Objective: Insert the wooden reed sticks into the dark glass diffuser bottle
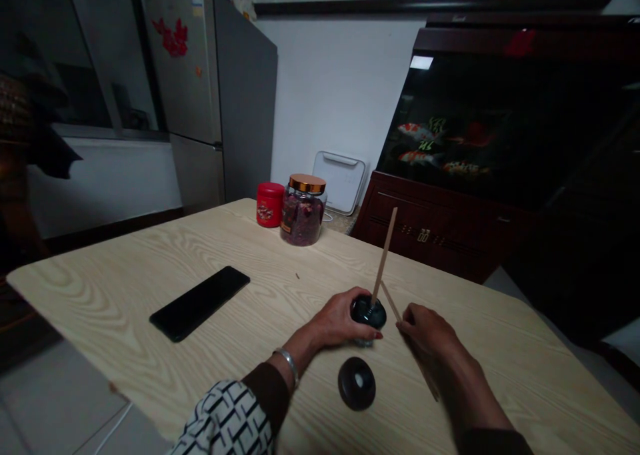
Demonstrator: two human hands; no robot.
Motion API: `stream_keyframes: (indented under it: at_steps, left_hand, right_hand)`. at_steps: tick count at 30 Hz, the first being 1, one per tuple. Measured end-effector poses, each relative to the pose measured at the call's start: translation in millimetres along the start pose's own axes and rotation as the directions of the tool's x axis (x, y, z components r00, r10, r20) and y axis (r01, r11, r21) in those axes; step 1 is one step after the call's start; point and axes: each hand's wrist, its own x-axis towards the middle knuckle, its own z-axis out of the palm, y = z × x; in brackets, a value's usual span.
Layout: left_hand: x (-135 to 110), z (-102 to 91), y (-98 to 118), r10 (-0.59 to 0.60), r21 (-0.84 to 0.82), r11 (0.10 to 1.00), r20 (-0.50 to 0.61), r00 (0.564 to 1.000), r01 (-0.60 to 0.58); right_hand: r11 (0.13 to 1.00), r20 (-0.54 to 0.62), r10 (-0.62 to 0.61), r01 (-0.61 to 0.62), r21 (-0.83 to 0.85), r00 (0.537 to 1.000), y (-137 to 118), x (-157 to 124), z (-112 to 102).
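My left hand [338, 320] grips a small dark round jar [369, 311] on the light wood-grain table [125, 275]. A thin wooden stick [384, 258] stands tilted up out of the jar's top. My right hand [428, 332] is blurred and close to the jar, and a second wooden stick [391, 301] runs through its fingers. Just below the jar, a round dark lid [357, 383] with a pale centre lies on the table, nearer me and between my hands.
A black smartphone [199, 303] lies on the table's left. A glass jar of dried petals [303, 218] with a copper lid and a red tin [270, 204] stand at the far edge. Beyond the table are a dark red cabinet [425, 231] and a refrigerator [195, 75].
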Motion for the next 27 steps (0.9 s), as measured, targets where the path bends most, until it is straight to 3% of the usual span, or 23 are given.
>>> stream_keyframes:
  at_steps: [11,19,25,27]
  left_hand:
    - [-0.5,0.7,-0.1,0.012,0.013,1.0,-0.001,1.0,-0.012]
    - [0.0,0.5,-1.5,0.017,0.021,1.0,0.0,1.0,-0.017]
    - [-0.3,0.2,-3.1,0.024,0.004,1.0,-0.006,1.0,-0.024]
    - [-0.4,-0.6,-1.8,0.029,0.015,0.999,-0.002,1.0,-0.029]
  right_hand:
    - [0.999,-0.009,0.038,-0.037,0.036,0.999,-5.6,-0.8,1.7]
    - [0.971,-0.065,0.005,0.01,0.24,0.998,2.3,3.7,8.7]
    - [0.859,-0.1,-0.035,0.081,0.505,0.994,3.4,2.4,-17.4]
    - [0.702,-0.158,0.007,0.108,0.704,0.987,-2.0,-3.5,-34.7]
